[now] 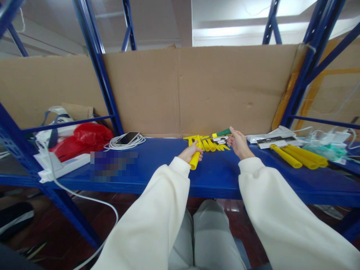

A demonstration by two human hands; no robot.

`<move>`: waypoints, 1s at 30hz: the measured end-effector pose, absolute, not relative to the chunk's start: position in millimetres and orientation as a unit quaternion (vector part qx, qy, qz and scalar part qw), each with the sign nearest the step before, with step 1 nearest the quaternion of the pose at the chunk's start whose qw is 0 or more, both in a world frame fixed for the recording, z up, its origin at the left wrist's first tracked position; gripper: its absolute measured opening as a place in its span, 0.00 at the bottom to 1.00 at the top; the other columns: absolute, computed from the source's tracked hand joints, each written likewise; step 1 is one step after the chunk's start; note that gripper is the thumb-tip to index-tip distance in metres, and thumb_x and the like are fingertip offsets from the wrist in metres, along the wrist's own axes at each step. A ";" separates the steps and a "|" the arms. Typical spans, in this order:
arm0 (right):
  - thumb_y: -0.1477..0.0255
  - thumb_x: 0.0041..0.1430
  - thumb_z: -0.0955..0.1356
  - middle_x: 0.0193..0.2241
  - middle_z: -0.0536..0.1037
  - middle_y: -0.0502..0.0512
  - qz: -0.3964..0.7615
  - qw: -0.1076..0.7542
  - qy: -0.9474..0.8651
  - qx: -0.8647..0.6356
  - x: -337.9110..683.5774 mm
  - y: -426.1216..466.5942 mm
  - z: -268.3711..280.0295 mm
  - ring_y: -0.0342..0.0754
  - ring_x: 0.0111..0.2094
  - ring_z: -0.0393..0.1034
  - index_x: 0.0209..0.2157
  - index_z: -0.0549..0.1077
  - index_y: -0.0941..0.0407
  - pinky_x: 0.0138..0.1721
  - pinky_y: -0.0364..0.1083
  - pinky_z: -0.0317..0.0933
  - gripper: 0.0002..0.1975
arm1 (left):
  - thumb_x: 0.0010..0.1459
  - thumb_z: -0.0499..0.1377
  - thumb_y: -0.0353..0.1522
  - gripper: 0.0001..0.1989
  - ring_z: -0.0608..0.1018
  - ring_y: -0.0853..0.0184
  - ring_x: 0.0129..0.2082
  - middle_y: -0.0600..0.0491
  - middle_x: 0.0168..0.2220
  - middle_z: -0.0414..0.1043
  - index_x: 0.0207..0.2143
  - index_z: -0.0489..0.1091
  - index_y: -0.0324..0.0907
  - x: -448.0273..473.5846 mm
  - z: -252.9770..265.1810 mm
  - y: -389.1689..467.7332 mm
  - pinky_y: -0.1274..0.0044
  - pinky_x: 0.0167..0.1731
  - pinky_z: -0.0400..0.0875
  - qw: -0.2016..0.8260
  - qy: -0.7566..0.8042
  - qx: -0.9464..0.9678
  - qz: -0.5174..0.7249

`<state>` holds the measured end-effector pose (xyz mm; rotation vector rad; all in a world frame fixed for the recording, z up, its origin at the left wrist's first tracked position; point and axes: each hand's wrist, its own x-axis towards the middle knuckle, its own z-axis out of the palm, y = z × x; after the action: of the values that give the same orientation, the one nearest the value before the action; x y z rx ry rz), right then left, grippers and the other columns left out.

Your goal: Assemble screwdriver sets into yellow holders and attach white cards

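Currently, two cream sleeves [161, 202] are slanting forward and inward over the blue worktop [216, 170]. The left hand [191, 152] is lying lower and nearer, its fingers closing round a yellow tube [194, 162] whose wide end is pointing back at the wearer. The right hand [238, 143] is sitting slightly farther out, wrist cocking upward; thumb and forefinger are pinching the butt of a green-and-yellow screwdriver [222, 132], the other fingers curling loosely. The shaft is pointing left at the tube's far end; whether the tip is touching, I cannot tell.

Judgement: the left grip is serving as the clamp, so bracing that wrist on the worktop should be helping; the pinch is leaving little leverage, so a fuller hold with the shaft in line is probably suiting better.

Beyond, loose yellow parts [207, 145] are lying beneath the screwdriver; behind them, cardboard [225, 90] is standing upright.
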<state>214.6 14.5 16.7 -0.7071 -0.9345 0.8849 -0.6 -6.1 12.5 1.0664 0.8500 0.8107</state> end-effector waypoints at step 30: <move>0.52 0.41 0.77 0.11 0.61 0.39 0.386 0.734 -0.461 -0.316 213.5 11.9 15.8 0.35 0.11 0.54 0.23 0.58 0.53 0.10 0.35 0.49 0.28 | 0.56 0.47 0.17 0.44 0.63 0.76 0.15 0.60 0.24 0.57 0.69 0.34 0.54 0.5 16.4 -11.5 0.86 0.16 0.56 0.687 0.411 0.475 0.366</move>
<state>213.5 11.9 15.8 -0.6957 -1.0133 0.8488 0.5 -11.5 16.4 1.0628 0.9214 0.8193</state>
